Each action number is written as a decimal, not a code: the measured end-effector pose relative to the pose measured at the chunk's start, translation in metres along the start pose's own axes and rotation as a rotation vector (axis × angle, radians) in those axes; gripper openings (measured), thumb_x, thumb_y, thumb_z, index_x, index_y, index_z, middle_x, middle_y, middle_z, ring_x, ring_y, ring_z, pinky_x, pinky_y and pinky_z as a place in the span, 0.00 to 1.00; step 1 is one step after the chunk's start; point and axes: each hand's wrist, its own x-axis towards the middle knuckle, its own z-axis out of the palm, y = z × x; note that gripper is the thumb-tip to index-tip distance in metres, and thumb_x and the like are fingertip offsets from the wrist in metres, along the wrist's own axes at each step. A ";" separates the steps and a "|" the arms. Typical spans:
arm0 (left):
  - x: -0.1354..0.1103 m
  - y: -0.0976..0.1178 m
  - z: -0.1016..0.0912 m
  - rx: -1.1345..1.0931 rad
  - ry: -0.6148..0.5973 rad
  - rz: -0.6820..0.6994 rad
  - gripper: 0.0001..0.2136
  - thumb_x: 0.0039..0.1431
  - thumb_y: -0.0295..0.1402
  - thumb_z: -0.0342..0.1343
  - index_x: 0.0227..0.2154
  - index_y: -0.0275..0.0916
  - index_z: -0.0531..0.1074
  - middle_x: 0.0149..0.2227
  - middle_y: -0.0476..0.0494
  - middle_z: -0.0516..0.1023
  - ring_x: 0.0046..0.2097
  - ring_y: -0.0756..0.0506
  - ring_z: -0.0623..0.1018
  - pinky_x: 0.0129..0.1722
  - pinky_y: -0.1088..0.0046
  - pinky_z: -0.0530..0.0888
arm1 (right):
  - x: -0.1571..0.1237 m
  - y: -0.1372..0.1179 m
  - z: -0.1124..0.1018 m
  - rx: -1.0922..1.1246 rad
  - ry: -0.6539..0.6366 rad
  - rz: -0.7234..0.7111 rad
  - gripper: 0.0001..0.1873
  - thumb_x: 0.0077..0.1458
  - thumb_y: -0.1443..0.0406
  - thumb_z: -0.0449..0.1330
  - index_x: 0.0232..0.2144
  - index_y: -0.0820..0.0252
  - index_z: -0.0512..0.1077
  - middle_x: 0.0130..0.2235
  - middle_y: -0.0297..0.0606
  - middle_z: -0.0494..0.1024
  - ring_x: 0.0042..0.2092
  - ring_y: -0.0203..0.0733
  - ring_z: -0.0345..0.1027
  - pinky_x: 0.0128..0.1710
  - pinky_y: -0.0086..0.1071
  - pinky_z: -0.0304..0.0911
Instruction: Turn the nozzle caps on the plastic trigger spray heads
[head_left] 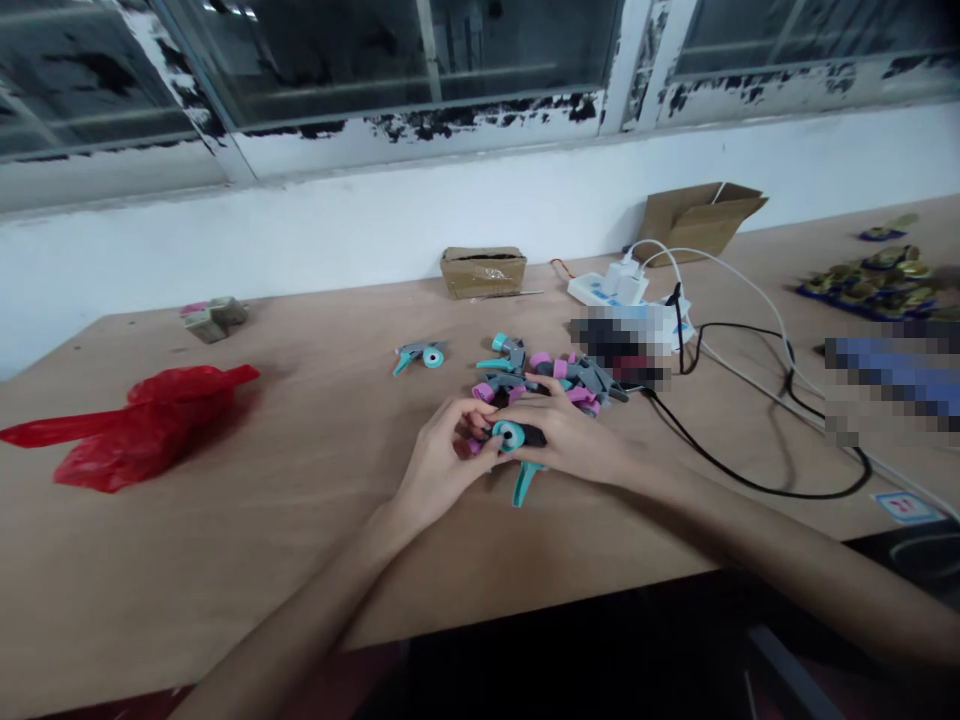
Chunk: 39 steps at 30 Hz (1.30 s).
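My left hand (442, 455) and my right hand (566, 430) meet at the middle of the wooden table (300, 540), both closed around a small plastic sprayer head (517, 445) with a teal nozzle ring and a teal trigger hanging down. A pink part shows between my left fingers. Just behind my hands lies a pile of several grey, pink and teal sprayer heads (555, 375). One finished-looking grey and teal sprayer head (420, 355) lies alone to the left of the pile.
A red plastic bag (142, 420) lies at the left. A small cardboard box (482, 272) and an open one (701, 215) stand by the wall. A power strip (607, 290) with white and black cables (750, 480) runs right. Gold and blue items (877, 280) sit far right.
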 end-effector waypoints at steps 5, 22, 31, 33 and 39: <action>-0.005 -0.006 0.000 -0.096 -0.067 -0.055 0.11 0.53 0.32 0.56 0.40 0.40 0.65 0.35 0.47 0.68 0.36 0.49 0.71 0.36 0.72 0.71 | -0.003 0.002 0.016 0.000 0.155 0.079 0.12 0.51 0.63 0.59 0.38 0.58 0.63 0.39 0.37 0.73 0.51 0.45 0.64 0.54 0.47 0.53; -0.004 0.000 -0.003 0.111 -0.211 0.027 0.10 0.51 0.27 0.55 0.37 0.40 0.64 0.34 0.50 0.71 0.30 0.52 0.72 0.29 0.78 0.72 | -0.021 0.007 0.024 -0.039 0.181 -0.087 0.09 0.52 0.61 0.60 0.36 0.56 0.70 0.38 0.34 0.77 0.42 0.37 0.69 0.56 0.42 0.47; -0.011 0.004 0.002 0.326 -0.114 0.081 0.12 0.46 0.25 0.54 0.35 0.40 0.63 0.31 0.51 0.72 0.27 0.52 0.72 0.26 0.77 0.70 | -0.021 0.001 0.021 -0.120 0.187 -0.107 0.05 0.54 0.64 0.57 0.35 0.55 0.71 0.37 0.32 0.77 0.43 0.38 0.68 0.58 0.45 0.43; -0.012 0.006 0.002 0.387 -0.081 0.118 0.12 0.46 0.25 0.54 0.35 0.40 0.63 0.32 0.50 0.72 0.28 0.51 0.73 0.26 0.76 0.70 | -0.021 0.000 0.020 -0.127 0.187 -0.102 0.06 0.54 0.64 0.57 0.35 0.55 0.71 0.37 0.32 0.77 0.43 0.38 0.68 0.58 0.45 0.42; -0.015 0.009 0.005 0.432 -0.038 0.150 0.15 0.44 0.25 0.53 0.38 0.40 0.63 0.30 0.50 0.72 0.29 0.50 0.73 0.28 0.74 0.71 | -0.022 0.000 0.021 -0.129 0.184 -0.081 0.07 0.52 0.65 0.58 0.36 0.55 0.71 0.35 0.31 0.77 0.40 0.37 0.68 0.58 0.45 0.41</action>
